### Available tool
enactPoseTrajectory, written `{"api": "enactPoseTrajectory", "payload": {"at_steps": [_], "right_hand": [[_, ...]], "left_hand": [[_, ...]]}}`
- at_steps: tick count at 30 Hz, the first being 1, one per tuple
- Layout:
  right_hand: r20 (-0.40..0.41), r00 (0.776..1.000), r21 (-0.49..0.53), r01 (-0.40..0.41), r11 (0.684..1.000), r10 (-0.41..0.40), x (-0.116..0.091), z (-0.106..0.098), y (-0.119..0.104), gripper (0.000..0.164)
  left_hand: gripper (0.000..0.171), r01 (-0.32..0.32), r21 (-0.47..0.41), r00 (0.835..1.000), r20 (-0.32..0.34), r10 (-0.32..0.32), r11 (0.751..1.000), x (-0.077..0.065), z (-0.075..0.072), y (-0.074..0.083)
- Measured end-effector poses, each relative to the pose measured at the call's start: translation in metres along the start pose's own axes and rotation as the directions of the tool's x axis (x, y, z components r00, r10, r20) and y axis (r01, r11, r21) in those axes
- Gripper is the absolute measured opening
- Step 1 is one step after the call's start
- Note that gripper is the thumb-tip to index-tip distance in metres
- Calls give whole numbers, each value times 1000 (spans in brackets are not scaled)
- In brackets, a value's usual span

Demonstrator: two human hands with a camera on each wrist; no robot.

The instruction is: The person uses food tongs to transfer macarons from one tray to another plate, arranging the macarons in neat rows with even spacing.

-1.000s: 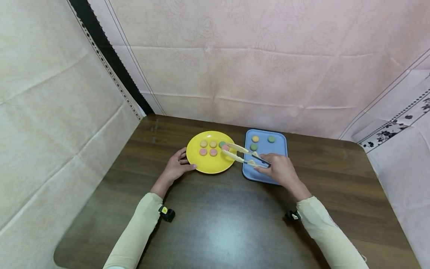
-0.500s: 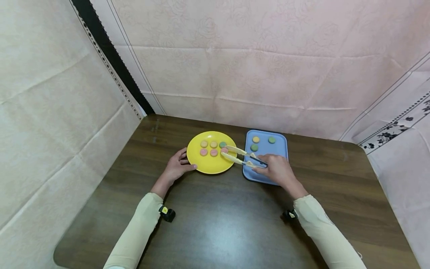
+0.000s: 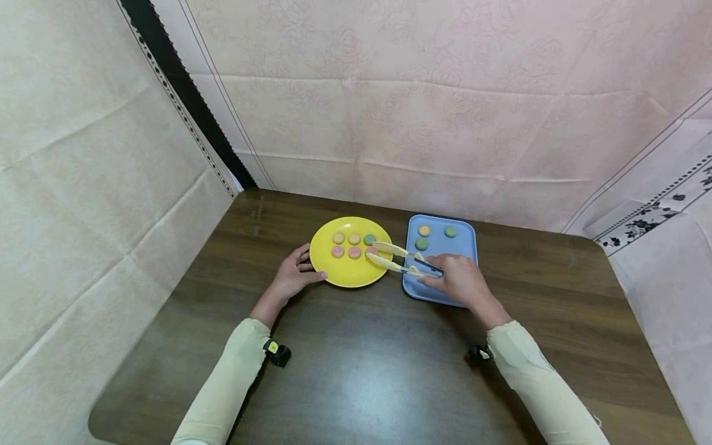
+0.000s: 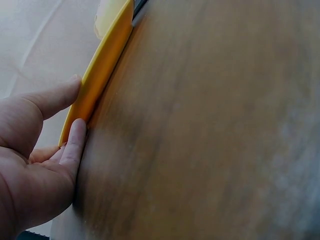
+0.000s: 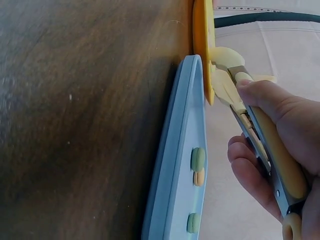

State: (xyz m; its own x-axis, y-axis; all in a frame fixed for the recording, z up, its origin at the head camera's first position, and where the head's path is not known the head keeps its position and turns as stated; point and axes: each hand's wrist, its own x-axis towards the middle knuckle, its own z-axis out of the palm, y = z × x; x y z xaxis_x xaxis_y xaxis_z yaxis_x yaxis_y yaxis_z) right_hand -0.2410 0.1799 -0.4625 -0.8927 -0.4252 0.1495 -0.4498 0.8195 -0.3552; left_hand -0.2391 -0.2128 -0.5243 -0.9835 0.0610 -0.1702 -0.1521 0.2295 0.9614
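Observation:
My left hand (image 3: pixel 293 275) holds the rim of the yellow plate (image 3: pixel 346 276), its thumb on top and fingers at the side and underneath (image 4: pixel 75 135). Two yellow macarons (image 3: pixel 354 238) and a green macaron (image 3: pixel 369 239) form the plate's back row. In front lies a row of three pink macarons, the rightmost pink macaron (image 3: pixel 371 250) between the tips of cream-coloured tongs (image 3: pixel 392 248). Whether the tips still press it cannot be told. My right hand (image 3: pixel 463 279) grips the tongs' handles (image 5: pixel 277 150) above the blue tray (image 3: pixel 416 288).
On the blue tray, right of the plate, are a yellow macaron (image 3: pixel 424 230), a green macaron (image 3: pixel 450 232) and another green macaron (image 3: pixel 421 245). The brown wooden table (image 3: pixel 334 364) meets a pale cloth backdrop (image 3: pixel 423 136) behind.
The tongs have come down slightly with the rightmost pink macaron, which now lies level with the pink row. My left hand stays at the plate's rim. Little differs over the last half second.

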Motion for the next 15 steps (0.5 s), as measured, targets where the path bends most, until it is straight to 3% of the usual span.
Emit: {"api": "enactPoseTrajectory", "payload": {"at_steps": [6,15], "right_hand": [[-43,998,45,-44,998,46,-8,-10,2,56],[-180,984,10,-17,1000,19,-22,-35,15,56]], "left_hand": [[95,2,0,1000,3,-2,1000,1,0,-1],[94,-4,11,1000,-6,4,1000,2,0,-2]]}}
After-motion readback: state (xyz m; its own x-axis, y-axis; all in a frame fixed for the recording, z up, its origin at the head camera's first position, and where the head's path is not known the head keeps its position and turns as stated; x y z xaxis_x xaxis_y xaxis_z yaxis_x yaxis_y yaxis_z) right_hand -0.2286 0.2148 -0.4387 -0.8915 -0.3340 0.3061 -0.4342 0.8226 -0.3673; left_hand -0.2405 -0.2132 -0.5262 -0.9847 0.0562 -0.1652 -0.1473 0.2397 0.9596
